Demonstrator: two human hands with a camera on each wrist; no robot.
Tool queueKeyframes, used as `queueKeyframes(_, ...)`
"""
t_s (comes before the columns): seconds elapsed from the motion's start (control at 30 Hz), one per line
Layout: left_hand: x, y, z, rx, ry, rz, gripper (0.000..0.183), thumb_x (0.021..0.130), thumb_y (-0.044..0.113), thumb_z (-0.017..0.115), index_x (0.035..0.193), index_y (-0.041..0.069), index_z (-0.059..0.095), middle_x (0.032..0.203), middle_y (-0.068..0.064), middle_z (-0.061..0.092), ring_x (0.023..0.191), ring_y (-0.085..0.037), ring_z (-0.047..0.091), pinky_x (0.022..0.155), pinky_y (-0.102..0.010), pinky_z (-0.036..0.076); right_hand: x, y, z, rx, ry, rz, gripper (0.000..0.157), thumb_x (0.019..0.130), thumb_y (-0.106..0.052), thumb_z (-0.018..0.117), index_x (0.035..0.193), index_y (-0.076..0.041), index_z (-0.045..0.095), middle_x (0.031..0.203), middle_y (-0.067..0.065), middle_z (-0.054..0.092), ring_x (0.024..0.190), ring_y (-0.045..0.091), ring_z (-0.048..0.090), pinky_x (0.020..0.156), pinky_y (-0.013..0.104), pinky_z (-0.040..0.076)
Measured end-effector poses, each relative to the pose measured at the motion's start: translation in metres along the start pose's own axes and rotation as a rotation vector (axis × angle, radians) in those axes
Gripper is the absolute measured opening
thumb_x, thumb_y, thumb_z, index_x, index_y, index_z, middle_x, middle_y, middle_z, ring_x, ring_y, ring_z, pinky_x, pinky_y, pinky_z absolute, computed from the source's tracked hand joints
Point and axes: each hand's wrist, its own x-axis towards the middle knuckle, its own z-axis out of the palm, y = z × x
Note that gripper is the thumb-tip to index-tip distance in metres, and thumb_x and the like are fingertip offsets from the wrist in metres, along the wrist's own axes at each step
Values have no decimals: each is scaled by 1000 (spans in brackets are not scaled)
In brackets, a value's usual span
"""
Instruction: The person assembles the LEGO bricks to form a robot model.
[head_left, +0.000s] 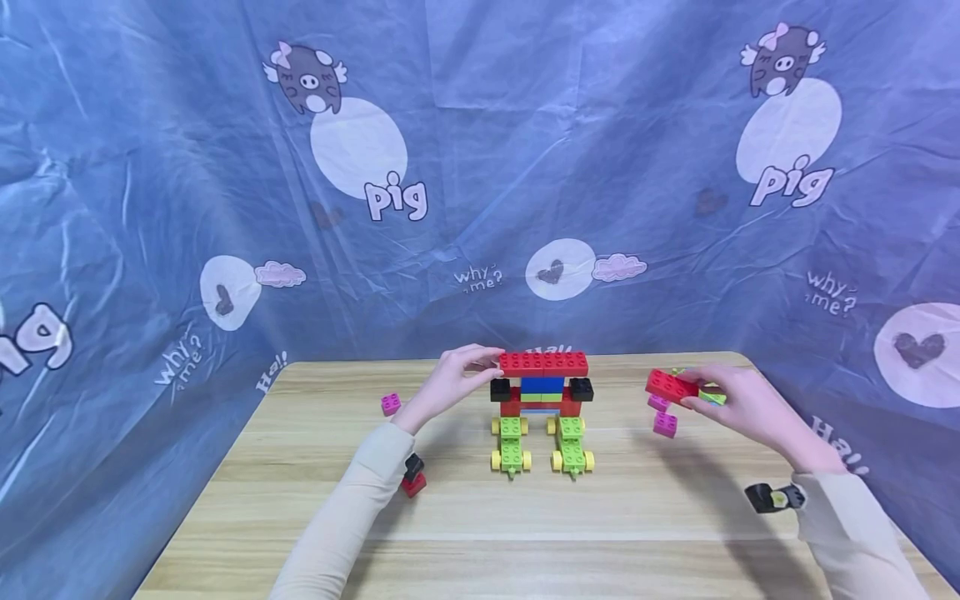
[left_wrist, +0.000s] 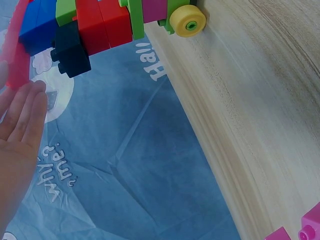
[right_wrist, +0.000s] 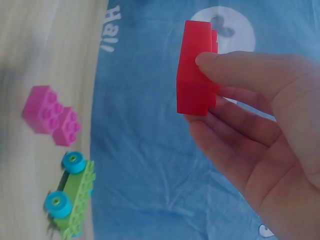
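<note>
A tall stack of toy building bricks is topped by a red row (head_left: 543, 363), over blue bricks (head_left: 542, 385) and two black bricks (head_left: 582, 389). Lower red bricks (left_wrist: 104, 27) come beneath these, and green wheeled bases (head_left: 511, 446) with yellow wheels stand at the bottom. My left hand (head_left: 459, 377) pinches the left end of the red row between thumb and fingers. Off to the right of the stack, my right hand (head_left: 738, 404) grips a long red brick (right_wrist: 192, 72), thumb on one face and fingers behind. That brick is raised above the table.
Two pink bricks (right_wrist: 42, 110) and a green wheeled base (right_wrist: 75, 195) with blue wheels lie below my right hand. Another pink brick (head_left: 391, 404) sits left of the stack. A red brick (head_left: 414, 484) lies by my left forearm. Blue patterned cloth (head_left: 480, 208) hangs behind the wooden table (head_left: 480, 558).
</note>
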Motion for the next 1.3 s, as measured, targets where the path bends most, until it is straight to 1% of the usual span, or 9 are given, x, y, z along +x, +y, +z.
queueKeyframes(0.13, 0, 0, 0, 13, -2, -6, 35, 86, 20, 67, 119, 12, 64, 110, -3, 68, 95, -12, 68, 85, -20, 55, 9, -5, -3, 40, -45, 18, 36, 65, -12, 83, 99, -11, 71, 86, -3, 73, 75, 11, 68, 67, 10, 51)
queueKeyframes(0.2, 0, 0, 0, 18, -6, -13, 34, 86, 20, 67, 119, 13, 64, 109, -2, 68, 95, -12, 68, 85, -19, 55, 14, -7, -4, 48, -60, 27, 36, 66, -12, 82, 100, -13, 71, 86, -6, 72, 77, 11, 68, 69, 11, 53)
queueKeyframes(0.27, 0, 0, 0, 16, -10, -17, 34, 86, 20, 67, 119, 13, 64, 109, -2, 68, 95, -12, 67, 85, -19, 54, 17, -10, -5, 41, -64, 38, 37, 66, -14, 82, 101, -14, 71, 87, -6, 72, 77, 12, 68, 69, 16, 54)
queueKeyframes(0.4, 1, 0, 0, 11, -14, -16, 34, 87, 20, 66, 120, 12, 63, 109, -3, 68, 95, -12, 68, 85, -19, 54, 25, -16, -8, 38, -63, 54, 37, 68, -16, 82, 103, -13, 70, 91, -1, 72, 77, 17, 69, 68, 32, 57)
queueKeyframes(0.5, 1, 0, 0, 14, -11, -10, 34, 87, 21, 66, 120, 11, 64, 109, -4, 68, 94, -12, 68, 84, -19, 55, 31, -19, -10, 58, -74, 61, 35, 71, -18, 81, 104, -12, 69, 94, 2, 72, 79, 20, 69, 68, 37, 58)
queueKeyframes(0.73, 1, 1, 0, 27, -3, -4, 34, 86, 22, 67, 119, 12, 64, 109, -3, 69, 93, -11, 68, 84, -19, 55, 49, -28, -9, 140, -109, 67, 34, 74, -16, 78, 106, -11, 68, 98, 3, 70, 86, 21, 69, 72, 38, 58)
queueKeyframes(0.97, 1, 0, 0, 23, -5, -4, 34, 86, 23, 67, 119, 13, 64, 109, -3, 69, 93, -12, 68, 85, -20, 55, 67, -39, -4, 186, -84, -21, 33, 73, -10, 78, 105, -7, 68, 97, 7, 70, 84, 22, 68, 72, 39, 58)
queueKeyframes(1.13, 0, 1, -1, 22, -6, -20, 35, 86, 23, 67, 119, 13, 64, 109, -2, 69, 94, -12, 68, 84, -20, 55, 78, -46, -1, 210, -121, -20, 34, 76, -12, 77, 108, -8, 67, 100, 7, 70, 86, 21, 68, 75, 40, 58)
queueKeyframes(1.3, 1, 1, -1, 30, -8, -23, 35, 86, 24, 67, 119, 13, 64, 108, -2, 69, 93, -11, 68, 84, -20, 55, 88, -53, 4, 227, -131, -52, 34, 76, -13, 77, 108, -8, 67, 100, 6, 70, 87, 20, 68, 75, 37, 58)
